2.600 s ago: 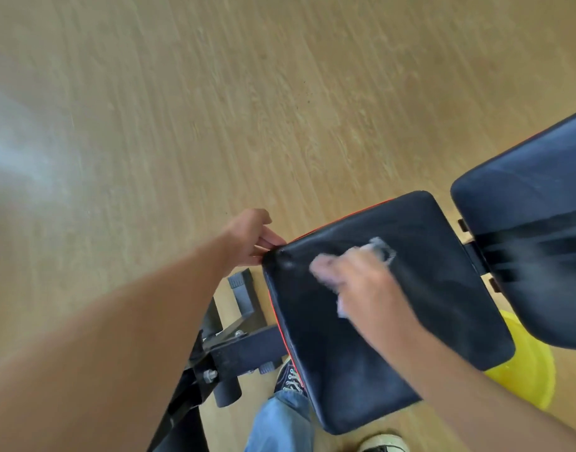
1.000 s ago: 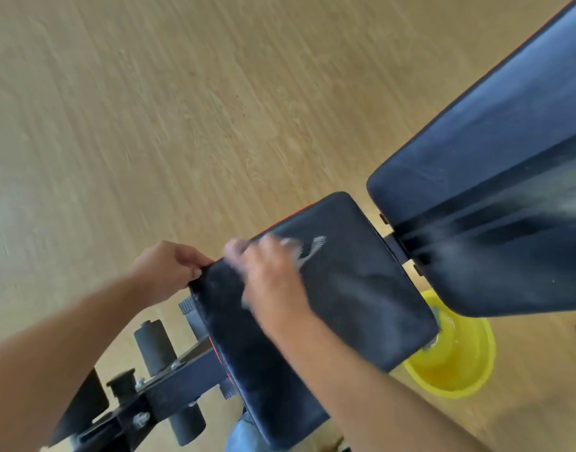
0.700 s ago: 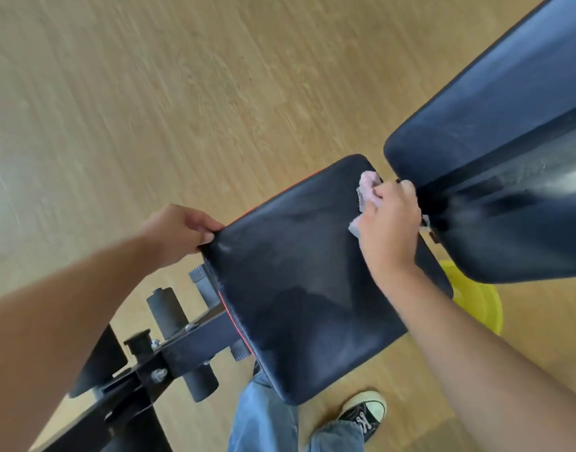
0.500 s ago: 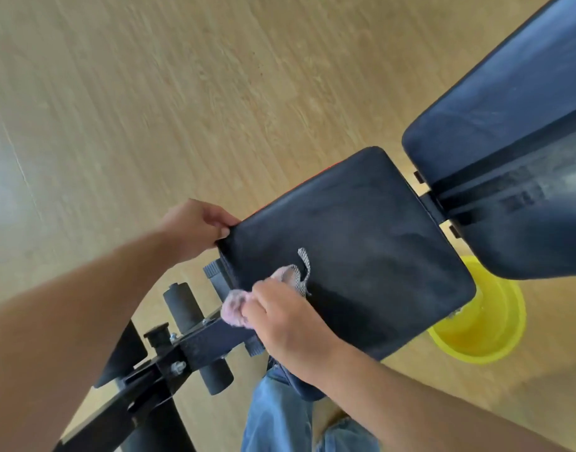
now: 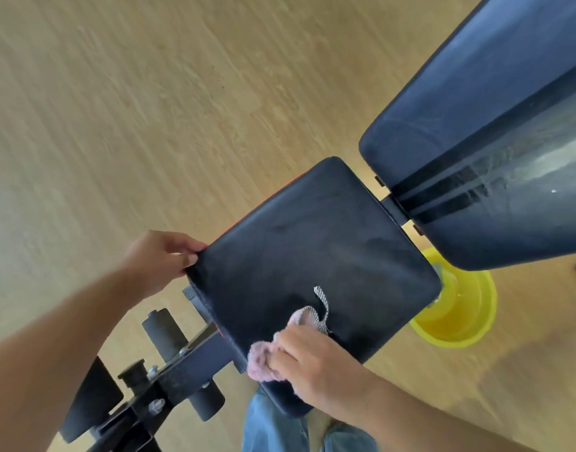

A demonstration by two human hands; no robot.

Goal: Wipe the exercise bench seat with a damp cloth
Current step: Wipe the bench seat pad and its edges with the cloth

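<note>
Presently we list: right hand [image 5: 309, 363], fingers [image 5: 285, 342] closed on the pink damp cloth [image 5: 263, 357], pressed to the black seat [image 5: 312, 256] beneath them; left hand [image 5: 156, 256] fingers [image 5: 187, 246] gripping the seat's corner; yellow bucket [image 5: 459, 314] beyond.

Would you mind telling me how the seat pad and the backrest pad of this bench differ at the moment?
The seat pad is the smaller, squarish one, fully in view; the backrest pad is longer and runs out of frame. The left hand grips the seat pad's corner and the right hand presses a pink cloth on it; the backrest pad is untouched. Both look like dark padded upholstery.
</note>
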